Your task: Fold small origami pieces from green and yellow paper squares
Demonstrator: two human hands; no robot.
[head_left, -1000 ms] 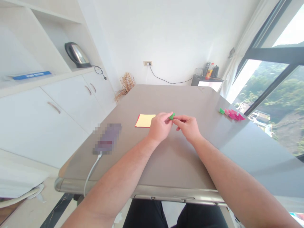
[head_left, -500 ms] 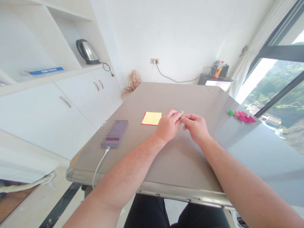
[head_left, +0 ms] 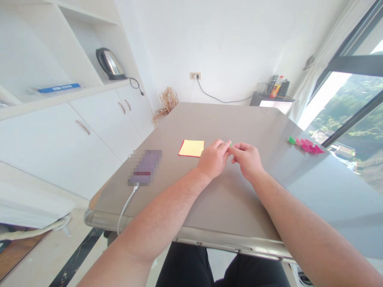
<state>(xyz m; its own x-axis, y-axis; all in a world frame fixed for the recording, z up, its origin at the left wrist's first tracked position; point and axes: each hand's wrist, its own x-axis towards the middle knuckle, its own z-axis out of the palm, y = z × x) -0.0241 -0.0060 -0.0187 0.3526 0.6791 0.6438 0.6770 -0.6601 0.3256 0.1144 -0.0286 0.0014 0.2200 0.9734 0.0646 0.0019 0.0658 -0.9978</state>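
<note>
Just above the tabletop (head_left: 227, 207), my left hand (head_left: 214, 158) and my right hand (head_left: 247, 160) meet with fingers pinched together. Between their fingertips shows a sliver of a small green paper piece (head_left: 230, 144); most of it is hidden behind the fingers. Left of my left hand lies a pad of square sticky notes (head_left: 192, 148), yellow on top with a red edge. Far to the right, several folded pink paper pieces (head_left: 308, 146) sit in a row, with a small green folded piece (head_left: 291, 140) at their left end.
A pixelated phone-like object (head_left: 145, 167) with a white cable (head_left: 125, 207) lies on the table's left. An electric kettle (head_left: 111, 64) stands on the left shelf. Bottles (head_left: 276, 87) stand on a low cabinet behind the table. A window (head_left: 353, 103) is on the right.
Less of the green paper piece shows between the fingertips than before. Both hands stay in nearly the same place, and the view has shifted very slightly.
</note>
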